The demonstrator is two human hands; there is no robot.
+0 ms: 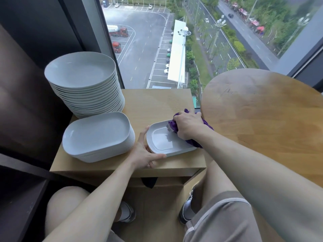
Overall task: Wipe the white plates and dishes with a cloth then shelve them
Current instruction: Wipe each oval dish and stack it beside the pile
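Right hand [187, 126] is clenched round a bunched purple cloth [173, 124], pressing it into the far right end of a white rectangular dish [162, 142]. Left hand [145, 154] grasps the dish at its near left corner, with the thumb along the near rim and a finger up the left rim.

The dish rests on a light wood worktop [157, 102], at its near right. Just left of it stands a stack of like rectangular dishes [97, 137]. Behind that, far left, stands a taller stack of round plates [80, 72]. A round wooden table [262, 110] adjoins on the right. A dark shelf unit [21, 189] stands at near left. A window [148, 41] beyond overlooks a car park and road.

Hand and forearm hide the dish's right end and much of the cloth. The stack counts cannot be made out.
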